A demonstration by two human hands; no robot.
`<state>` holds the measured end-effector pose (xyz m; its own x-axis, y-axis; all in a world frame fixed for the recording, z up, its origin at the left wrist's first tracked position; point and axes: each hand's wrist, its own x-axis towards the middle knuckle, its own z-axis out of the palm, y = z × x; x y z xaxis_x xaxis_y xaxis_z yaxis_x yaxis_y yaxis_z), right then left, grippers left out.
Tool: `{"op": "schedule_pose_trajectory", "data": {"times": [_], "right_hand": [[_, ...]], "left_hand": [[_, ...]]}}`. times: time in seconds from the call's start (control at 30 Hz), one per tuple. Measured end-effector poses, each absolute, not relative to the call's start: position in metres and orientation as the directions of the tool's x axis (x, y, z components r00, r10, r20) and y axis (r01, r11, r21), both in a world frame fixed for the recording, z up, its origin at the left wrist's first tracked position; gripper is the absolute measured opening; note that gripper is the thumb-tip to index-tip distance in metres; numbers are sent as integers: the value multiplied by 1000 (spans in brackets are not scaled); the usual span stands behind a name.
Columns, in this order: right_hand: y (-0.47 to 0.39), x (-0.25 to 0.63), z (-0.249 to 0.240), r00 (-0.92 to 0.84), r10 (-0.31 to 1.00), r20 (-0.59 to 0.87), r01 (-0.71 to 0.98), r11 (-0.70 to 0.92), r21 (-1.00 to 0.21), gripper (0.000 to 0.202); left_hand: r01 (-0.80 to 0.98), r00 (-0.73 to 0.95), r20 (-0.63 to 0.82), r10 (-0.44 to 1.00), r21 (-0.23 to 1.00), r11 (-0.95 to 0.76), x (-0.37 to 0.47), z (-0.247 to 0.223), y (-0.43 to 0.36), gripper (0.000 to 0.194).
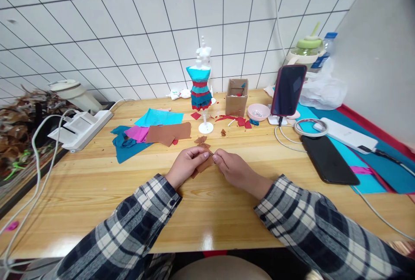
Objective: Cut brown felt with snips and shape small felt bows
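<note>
Over the middle of the wooden table, my left hand (187,164) pinches a small brown paper-like piece (205,165) between thumb and fingers. My right hand (229,166) is closed on the same piece from the right, the fingertips of both hands almost meeting. Small folded brown pieces (201,140) lie just beyond my fingers. Behind them stands a small white dress form (205,127) wearing a layered dress (200,87) in turquoise, red and dark blue. What exactly sits between my right fingertips is partly hidden.
Coloured sheets (162,117) lie left of the dress form. To its right are a cardboard box (236,98), red scraps (241,121), a pink bowl (258,112) and a propped phone (288,91). A black phone (329,159) and cables lie at right; a power strip (86,130) at left.
</note>
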<state>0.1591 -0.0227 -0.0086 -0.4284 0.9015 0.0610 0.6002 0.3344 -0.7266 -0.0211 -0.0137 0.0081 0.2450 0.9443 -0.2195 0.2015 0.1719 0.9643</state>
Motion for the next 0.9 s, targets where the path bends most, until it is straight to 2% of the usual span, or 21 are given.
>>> {"op": "schedule_pose_trajectory", "data": {"times": [0.33,0.6,0.9], "right_hand": [[-22,159,-10,-424,904,62,607,334,-721,29],[-22,159,-9,-426,902,70,603,340,-722,30],[-23,159,-5,-434,900,41,597,321,-735,28]], "left_hand": [[232,280,-236,931,957,172,-22,8,-13,36],[155,226,-193,955,975,161,-20,10,-15,27],[241,260,-232,937,956,170,-23,6,-13,33]]}}
